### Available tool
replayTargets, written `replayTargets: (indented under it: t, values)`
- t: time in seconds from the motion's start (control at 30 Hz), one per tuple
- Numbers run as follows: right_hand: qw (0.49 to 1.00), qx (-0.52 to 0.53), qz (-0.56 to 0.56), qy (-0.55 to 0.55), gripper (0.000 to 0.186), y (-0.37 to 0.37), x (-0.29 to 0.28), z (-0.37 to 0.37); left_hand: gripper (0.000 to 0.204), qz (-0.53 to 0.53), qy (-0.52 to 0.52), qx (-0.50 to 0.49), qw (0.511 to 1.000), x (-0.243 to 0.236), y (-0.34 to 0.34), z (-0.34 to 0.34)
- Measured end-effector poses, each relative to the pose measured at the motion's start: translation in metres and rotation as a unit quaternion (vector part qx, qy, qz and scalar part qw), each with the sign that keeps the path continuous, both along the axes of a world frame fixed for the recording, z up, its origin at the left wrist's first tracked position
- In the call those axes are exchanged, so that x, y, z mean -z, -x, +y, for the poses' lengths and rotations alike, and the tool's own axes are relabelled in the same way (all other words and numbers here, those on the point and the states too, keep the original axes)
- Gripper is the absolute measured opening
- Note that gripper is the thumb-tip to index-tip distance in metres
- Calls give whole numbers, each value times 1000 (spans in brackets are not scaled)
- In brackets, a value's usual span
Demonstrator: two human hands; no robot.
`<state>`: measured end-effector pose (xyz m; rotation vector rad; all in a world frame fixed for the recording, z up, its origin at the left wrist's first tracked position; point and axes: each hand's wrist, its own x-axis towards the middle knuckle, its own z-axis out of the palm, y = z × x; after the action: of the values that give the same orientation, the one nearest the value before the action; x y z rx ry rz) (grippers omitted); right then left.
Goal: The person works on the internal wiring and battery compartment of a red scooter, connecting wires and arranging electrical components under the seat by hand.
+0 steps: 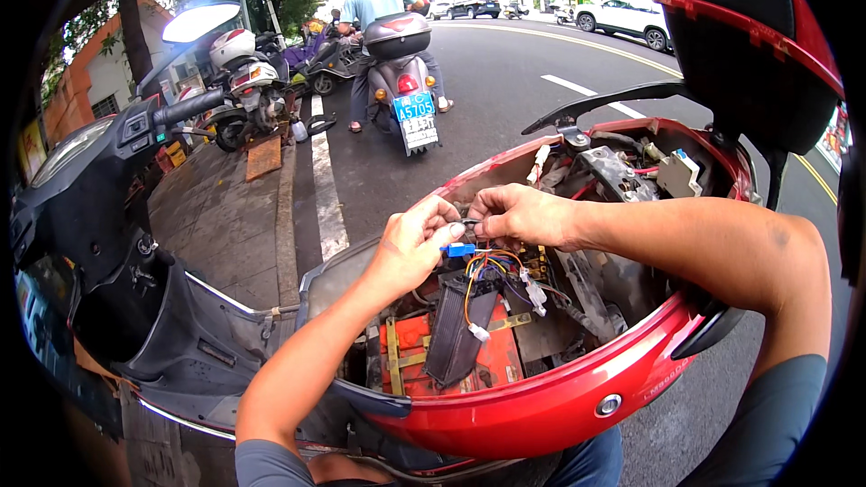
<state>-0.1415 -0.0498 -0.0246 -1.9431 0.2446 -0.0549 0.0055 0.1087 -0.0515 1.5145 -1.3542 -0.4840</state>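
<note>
Over the open body of a red scooter (541,415), my left hand (419,239) and my right hand (521,215) meet fingertip to fingertip. Both are closed in a pinch on a small dark piece (465,223), its exact kind too small to tell. Just below my left fingertips hangs a blue connector (459,250). Thin coloured wires (483,266) run down from there, ending in white plugs (478,332). Under them a black finned box (458,343) rests tilted on an orange-red battery (498,362), crossed by a yellowish strap (394,356).
The raised seat (735,45) stands at the right, with a black grab rail (604,101) beside it. Handlebar (194,108) and mirror (200,22) are at the left. Ahead, a person sits on a grey scooter (403,81). More scooters (248,81) line the pavement; a white car (624,18) is across the road.
</note>
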Motion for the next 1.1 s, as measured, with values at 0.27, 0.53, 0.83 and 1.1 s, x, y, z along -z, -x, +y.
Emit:
replayTargets:
  t: [0.27,0.53,0.83,1.1]
  values:
    - [999,2,-3,-36,13,4,-2,7,18,-21,27,55,998,14,-17,-4]
    - [999,16,-2,-51,14,2,3,8,16,-133,78,8,988,9,-9,-2]
    - [998,40,-14,-46,13,2,7,11,14,-221,129,-60,965,11,-1,-3]
    - [998,48,-31,-26,10,3,7,12,15,-139,100,-45,984,13,2,-3]
